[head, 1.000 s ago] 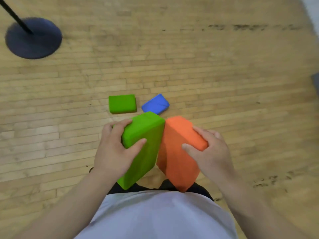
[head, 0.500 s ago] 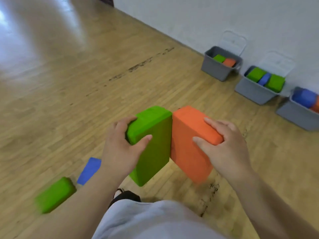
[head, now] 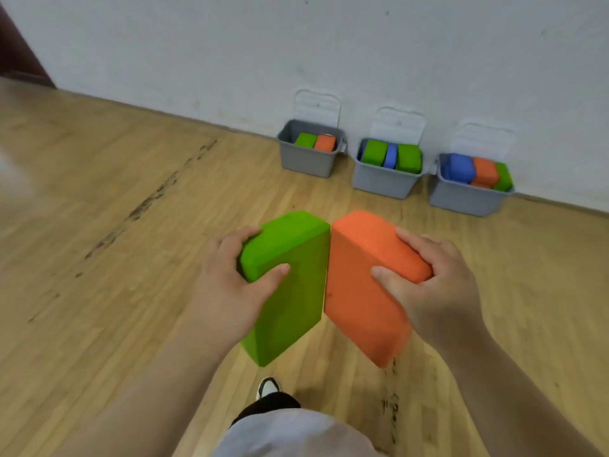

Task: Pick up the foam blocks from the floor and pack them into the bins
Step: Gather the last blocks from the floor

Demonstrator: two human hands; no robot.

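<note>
My left hand (head: 227, 285) grips the near end of a green foam block (head: 290, 291), held off the floor. My right hand (head: 438, 285) grips an orange foam block (head: 359, 291) the same way, and the two blocks touch along one edge in front of me. Three grey bins stand against the wall ahead: the left bin (head: 306, 158) holds a green and an orange block, the middle bin (head: 382, 183) holds two green blocks and a blue one, and the right bin (head: 461, 199) holds blue, orange and green blocks.
A white wall (head: 296, 44) runs behind the bins, with a clear lid (head: 317, 105) propped up behind each one. Wooden floor (head: 115, 258) with dark scuff marks lies between me and the bins. My shoe (head: 267, 387) shows below the blocks.
The view has swung from the floor with the loose green and blue blocks round to face the three bins. Both hands keep their grip on the two blocks.
</note>
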